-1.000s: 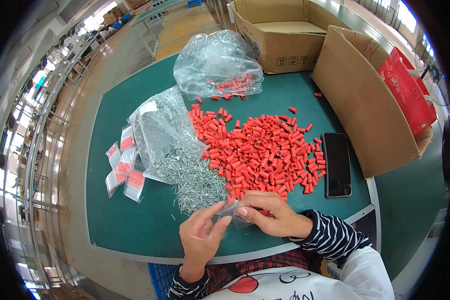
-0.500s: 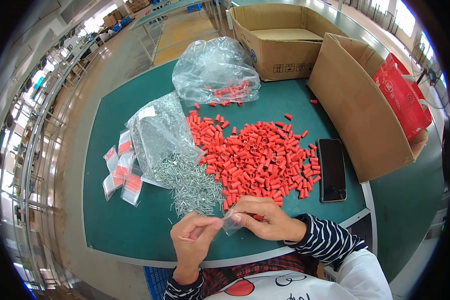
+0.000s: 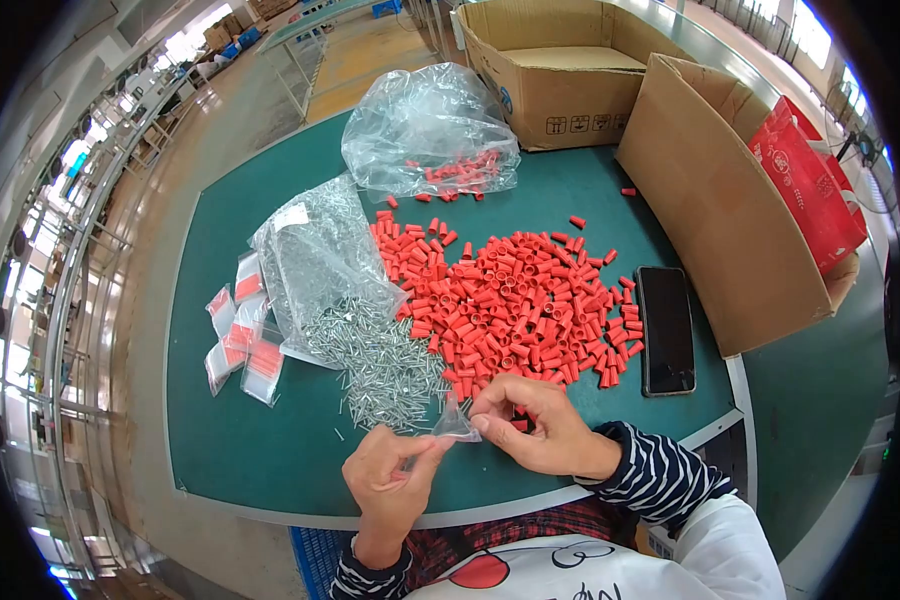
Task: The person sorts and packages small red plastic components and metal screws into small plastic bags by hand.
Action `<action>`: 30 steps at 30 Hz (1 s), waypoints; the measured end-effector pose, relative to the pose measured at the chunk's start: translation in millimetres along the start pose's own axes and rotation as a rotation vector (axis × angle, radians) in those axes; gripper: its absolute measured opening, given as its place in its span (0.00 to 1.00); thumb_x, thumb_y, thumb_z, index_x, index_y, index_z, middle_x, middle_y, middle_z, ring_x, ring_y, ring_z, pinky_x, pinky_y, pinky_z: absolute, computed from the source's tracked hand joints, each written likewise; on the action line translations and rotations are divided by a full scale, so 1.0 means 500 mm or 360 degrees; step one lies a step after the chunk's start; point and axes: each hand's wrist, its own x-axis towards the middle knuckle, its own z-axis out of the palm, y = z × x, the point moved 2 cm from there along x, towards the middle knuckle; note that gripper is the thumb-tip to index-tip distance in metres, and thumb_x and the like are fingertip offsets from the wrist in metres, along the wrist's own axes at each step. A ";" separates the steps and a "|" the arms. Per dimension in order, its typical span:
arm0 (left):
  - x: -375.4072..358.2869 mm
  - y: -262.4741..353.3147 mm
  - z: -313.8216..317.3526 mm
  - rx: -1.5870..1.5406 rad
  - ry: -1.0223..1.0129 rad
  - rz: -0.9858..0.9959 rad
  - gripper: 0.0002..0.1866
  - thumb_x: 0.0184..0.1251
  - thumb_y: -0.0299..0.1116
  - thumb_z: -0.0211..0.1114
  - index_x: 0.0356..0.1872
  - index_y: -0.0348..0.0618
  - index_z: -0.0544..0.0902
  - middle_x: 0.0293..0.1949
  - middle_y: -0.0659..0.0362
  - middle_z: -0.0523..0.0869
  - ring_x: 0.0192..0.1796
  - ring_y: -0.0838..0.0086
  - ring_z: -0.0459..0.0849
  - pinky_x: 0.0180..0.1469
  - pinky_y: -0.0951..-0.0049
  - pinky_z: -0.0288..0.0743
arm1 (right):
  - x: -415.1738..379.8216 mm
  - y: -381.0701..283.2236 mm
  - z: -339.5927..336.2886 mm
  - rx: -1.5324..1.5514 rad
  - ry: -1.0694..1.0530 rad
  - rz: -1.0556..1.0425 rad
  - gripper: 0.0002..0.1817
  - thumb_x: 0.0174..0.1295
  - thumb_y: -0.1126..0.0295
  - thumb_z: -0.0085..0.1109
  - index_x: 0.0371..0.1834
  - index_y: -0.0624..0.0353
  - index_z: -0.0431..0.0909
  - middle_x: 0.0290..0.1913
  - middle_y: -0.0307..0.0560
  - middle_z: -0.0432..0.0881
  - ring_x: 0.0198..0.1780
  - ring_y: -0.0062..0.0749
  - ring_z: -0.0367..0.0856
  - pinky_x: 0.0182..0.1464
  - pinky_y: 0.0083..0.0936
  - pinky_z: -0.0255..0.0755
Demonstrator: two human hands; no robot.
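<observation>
I look down on a big green table (image 3: 270, 440). Two brown cardboard boxes (image 3: 720, 200) stand at the far side and on the right. A big clear bag (image 3: 425, 125) with a few red caps in it lies at the back. In the middle is a wide pile of red caps (image 3: 515, 300). Left of it, a bag of silver pins (image 3: 320, 255) has spilled a heap of pins (image 3: 385, 365) onto the table. A black phone (image 3: 666, 330) lies right of the pile. Some small filled bags (image 3: 245, 335) lie at the far left.

Near the front edge, my left hand (image 3: 390, 480) and right hand (image 3: 530, 420) both pinch one tiny clear bag (image 3: 453, 422). It hangs between my fingertips, just above the table. The right hand also sits on the edge of the red pile; I cannot tell if it holds a cap too.

I think the bag is thin and slippery, so it could slip out or stay shut. If I reach for pins, my sleeve could knock caps off the front edge.
</observation>
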 end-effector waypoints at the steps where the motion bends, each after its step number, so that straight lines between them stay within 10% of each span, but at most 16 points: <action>1: 0.000 0.001 0.000 0.0027 0.0000 0.0010 0.11 0.47 0.22 0.81 0.26 0.40 0.84 0.19 0.66 0.72 0.22 0.85 0.65 0.23 0.81 0.52 | -0.002 0.001 0.001 0.0019 -0.0033 0.0021 0.07 0.63 0.75 0.62 0.43 0.62 0.78 0.32 0.37 0.77 0.33 0.18 0.75 0.34 0.19 0.66; 15: -0.014 -0.004 0.027 -0.0135 -0.0164 0.0028 0.12 0.47 0.25 0.81 0.25 0.40 0.82 0.20 0.65 0.72 0.20 0.84 0.63 0.21 0.78 0.52 | -0.010 0.038 0.018 0.0606 -0.0132 0.0435 0.09 0.69 0.70 0.60 0.47 0.63 0.80 0.32 0.34 0.78 0.34 0.11 0.71 0.33 0.17 0.65; 24: 0.019 0.016 0.010 -0.0295 -0.0347 -0.0428 0.09 0.59 0.25 0.73 0.40 0.34 0.87 0.24 0.62 0.80 0.24 0.85 0.70 0.26 0.83 0.61 | -0.002 0.008 0.009 -0.0485 0.0033 -0.0373 0.05 0.63 0.76 0.59 0.41 0.62 0.78 0.35 0.49 0.76 0.35 0.42 0.78 0.34 0.30 0.69; 30: 0.009 -0.001 0.021 -0.0216 -0.0384 -0.0450 0.05 0.62 0.23 0.70 0.37 0.32 0.87 0.26 0.62 0.81 0.26 0.85 0.72 0.27 0.83 0.64 | -0.006 0.003 0.014 -0.1033 -0.0001 -0.0628 0.07 0.58 0.75 0.62 0.39 0.60 0.77 0.36 0.47 0.75 0.39 0.43 0.76 0.41 0.35 0.68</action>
